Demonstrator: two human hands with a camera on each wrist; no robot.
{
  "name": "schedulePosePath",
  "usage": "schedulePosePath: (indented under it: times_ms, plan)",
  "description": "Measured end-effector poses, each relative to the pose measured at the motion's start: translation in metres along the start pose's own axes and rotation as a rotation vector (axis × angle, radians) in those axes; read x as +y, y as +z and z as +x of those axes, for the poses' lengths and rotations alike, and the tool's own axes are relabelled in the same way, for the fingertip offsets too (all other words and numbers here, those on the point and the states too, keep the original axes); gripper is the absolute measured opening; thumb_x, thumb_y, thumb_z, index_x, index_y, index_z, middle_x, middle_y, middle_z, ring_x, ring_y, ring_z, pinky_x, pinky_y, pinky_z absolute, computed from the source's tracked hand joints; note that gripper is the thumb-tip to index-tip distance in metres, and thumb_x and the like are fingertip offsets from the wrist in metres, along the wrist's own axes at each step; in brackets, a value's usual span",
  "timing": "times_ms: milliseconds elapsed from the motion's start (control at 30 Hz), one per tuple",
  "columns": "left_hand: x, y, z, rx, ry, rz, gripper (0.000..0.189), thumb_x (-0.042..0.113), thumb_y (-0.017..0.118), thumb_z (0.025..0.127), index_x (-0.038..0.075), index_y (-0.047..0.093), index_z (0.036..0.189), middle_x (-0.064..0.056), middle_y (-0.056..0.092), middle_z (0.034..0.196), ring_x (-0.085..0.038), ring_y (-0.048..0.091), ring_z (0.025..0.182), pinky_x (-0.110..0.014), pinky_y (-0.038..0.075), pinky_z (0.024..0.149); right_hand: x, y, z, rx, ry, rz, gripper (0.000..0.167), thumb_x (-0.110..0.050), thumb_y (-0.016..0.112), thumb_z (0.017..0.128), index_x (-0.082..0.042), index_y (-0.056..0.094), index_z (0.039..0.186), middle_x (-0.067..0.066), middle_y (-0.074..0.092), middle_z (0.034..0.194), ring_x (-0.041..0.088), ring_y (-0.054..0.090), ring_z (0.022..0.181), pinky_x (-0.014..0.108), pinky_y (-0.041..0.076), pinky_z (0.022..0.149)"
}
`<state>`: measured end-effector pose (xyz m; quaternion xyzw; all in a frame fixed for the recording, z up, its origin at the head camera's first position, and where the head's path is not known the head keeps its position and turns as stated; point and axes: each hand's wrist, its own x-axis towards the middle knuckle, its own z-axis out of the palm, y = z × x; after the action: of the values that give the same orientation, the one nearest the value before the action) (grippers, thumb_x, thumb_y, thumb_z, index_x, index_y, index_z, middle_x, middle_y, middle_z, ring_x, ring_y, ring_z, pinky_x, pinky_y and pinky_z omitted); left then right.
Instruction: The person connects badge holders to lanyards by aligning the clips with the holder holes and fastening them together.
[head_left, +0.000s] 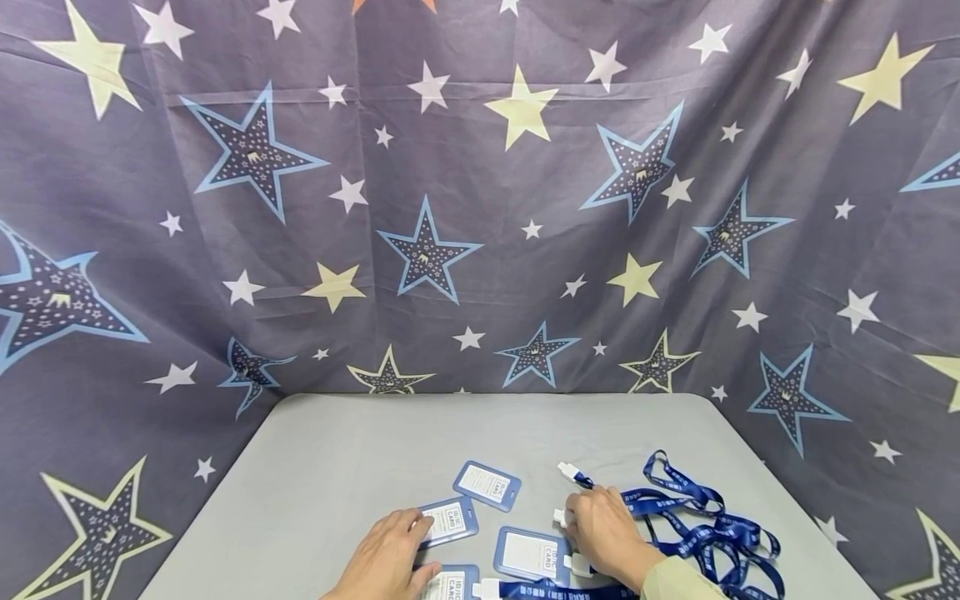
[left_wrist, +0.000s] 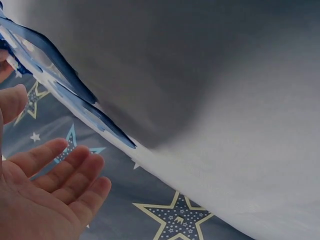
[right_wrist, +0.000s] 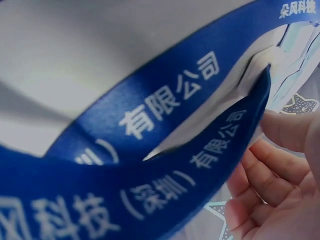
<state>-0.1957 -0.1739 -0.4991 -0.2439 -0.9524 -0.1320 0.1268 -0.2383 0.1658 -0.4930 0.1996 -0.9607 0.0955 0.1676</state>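
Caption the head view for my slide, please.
Left grip at blue ID card holders, right grip among blue lanyards with white clips, over a gray table before a starry curtain.

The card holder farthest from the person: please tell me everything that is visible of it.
The farthest card holder is a thin, rounded rectangle with a blue frame, seemingly plastic, around a whitish insert; its large print reads ID/IC CARD, smaller print is illegible. A slot shows at its right end. It lies flat, askew on the grey table, its left end farther away. Nothing grips it or is clipped to it. A nearer card holder lies close; whether they touch, I cannot tell.
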Motion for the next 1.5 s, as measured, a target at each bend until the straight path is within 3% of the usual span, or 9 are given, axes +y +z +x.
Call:
schedulePosePath:
  times_ms: [367, 767, 1033, 1500]
  plan:
    - [-0.001, -0.001, 0.0, -0.011, 0.0, 0.0, 0.061, 0.039, 0.081, 0.085, -0.004, 0.066, 0.126, -0.022, 0.063, 0.126, -0.039, 0.061, 0.118, -0.058, 0.048, 0.103, -0.007, -0.004, 0.003, 0.048, -0.041, 0.023, 0.035, -0.008, 0.085, 0.072, -0.024, 0.055, 0.066, -0.015, 0.049, 0.067, 0.008, 0.044, 0.068, 0.028, 0.034, 0.066]
    - [-0.003, -0.001, 0.0, -0.029, -0.016, -0.006, 0.061, 0.04, 0.08, 0.086, -0.003, 0.066, 0.127, -0.022, 0.063, 0.128, -0.04, 0.06, 0.119, -0.059, 0.047, 0.104, -0.013, -0.006, 0.007, 0.025, -0.063, 0.041, 0.023, -0.009, 0.087, 0.074, -0.02, 0.067, 0.075, -0.012, 0.058, 0.073, 0.01, 0.048, 0.073, 0.03, 0.037, 0.067]
    - [-0.003, -0.001, 0.0, -0.015, -0.007, -0.001, 0.06, 0.039, 0.081, 0.085, -0.003, 0.067, 0.125, -0.021, 0.064, 0.125, -0.039, 0.061, 0.116, -0.058, 0.048, 0.102, -0.018, -0.007, 0.011, 0.042, -0.092, 0.04, 0.024, -0.007, 0.087, 0.073, -0.019, 0.066, 0.073, -0.011, 0.058, 0.071, 0.011, 0.051, 0.074, 0.035, 0.043, 0.073]
    - [-0.005, -0.002, -0.001, -0.028, -0.014, -0.008, 0.06, 0.039, 0.081, 0.086, -0.003, 0.066, 0.126, -0.021, 0.063, 0.126, -0.039, 0.06, 0.118, -0.058, 0.047, 0.103, -0.026, -0.007, 0.016, 0.009, -0.076, 0.048, 0.022, -0.01, 0.086, 0.076, -0.019, 0.066, 0.074, -0.012, 0.055, 0.071, 0.01, 0.049, 0.073, 0.033, 0.04, 0.07]
